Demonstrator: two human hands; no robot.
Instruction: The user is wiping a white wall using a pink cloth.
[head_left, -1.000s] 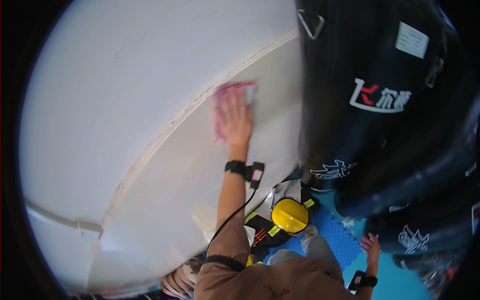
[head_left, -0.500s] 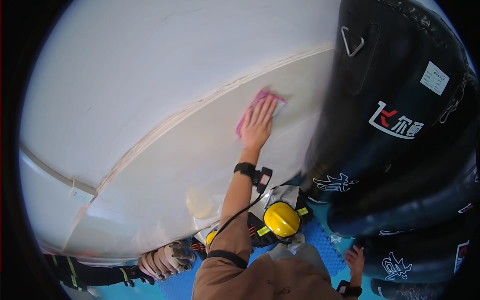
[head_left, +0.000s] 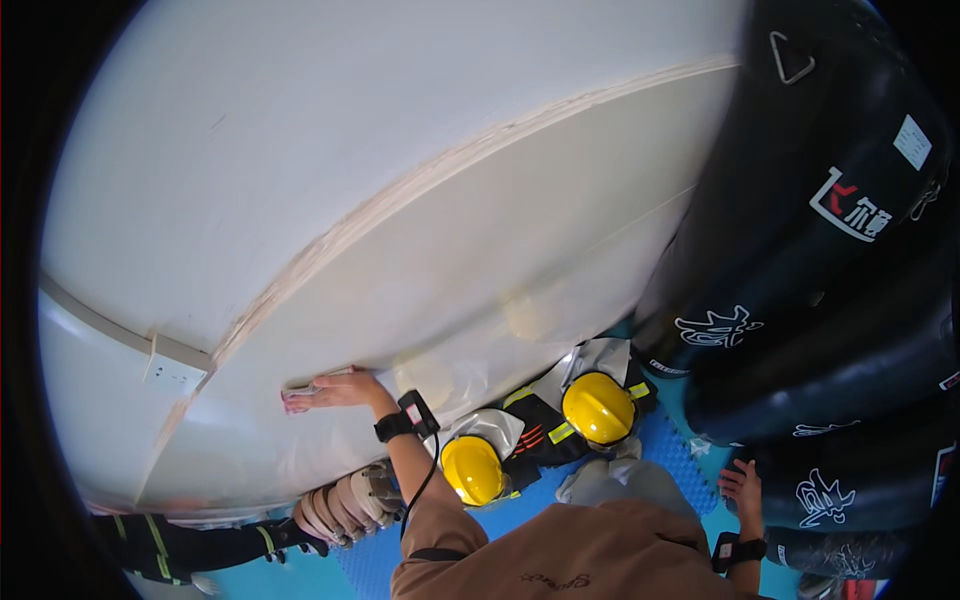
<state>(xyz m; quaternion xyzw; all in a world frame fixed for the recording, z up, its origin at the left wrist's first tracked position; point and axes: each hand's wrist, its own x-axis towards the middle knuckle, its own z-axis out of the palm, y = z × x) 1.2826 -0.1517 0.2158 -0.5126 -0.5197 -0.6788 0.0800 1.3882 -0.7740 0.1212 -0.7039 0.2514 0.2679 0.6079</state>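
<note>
My left hand (head_left: 340,389) presses a pink and white cloth (head_left: 292,402) against the glossy cream lower panel of the wall (head_left: 480,300), low down and left of the middle. Most of the cloth is hidden under the palm; a pink edge shows past the fingertips. A black strap with a small boxy device (head_left: 407,418) sits on that wrist, and a cable runs from it along the arm. At the lower right my right hand (head_left: 740,487) hangs beside a black punching bag (head_left: 830,495), fingers apart and holding nothing.
Two yellow helmets (head_left: 598,408) with silver flaps lie on dark firefighter clothing along the wall's foot. Rolled tan hoses (head_left: 348,505) and dark striped clothing (head_left: 150,545) lie farther left. Large black punching bags fill the right side. A socket box (head_left: 176,374) juts from the wall at left.
My left hand has swept the cloth down and to the left along the wall. The view has shifted, showing more of the second helmet. My right hand stays low and open.
</note>
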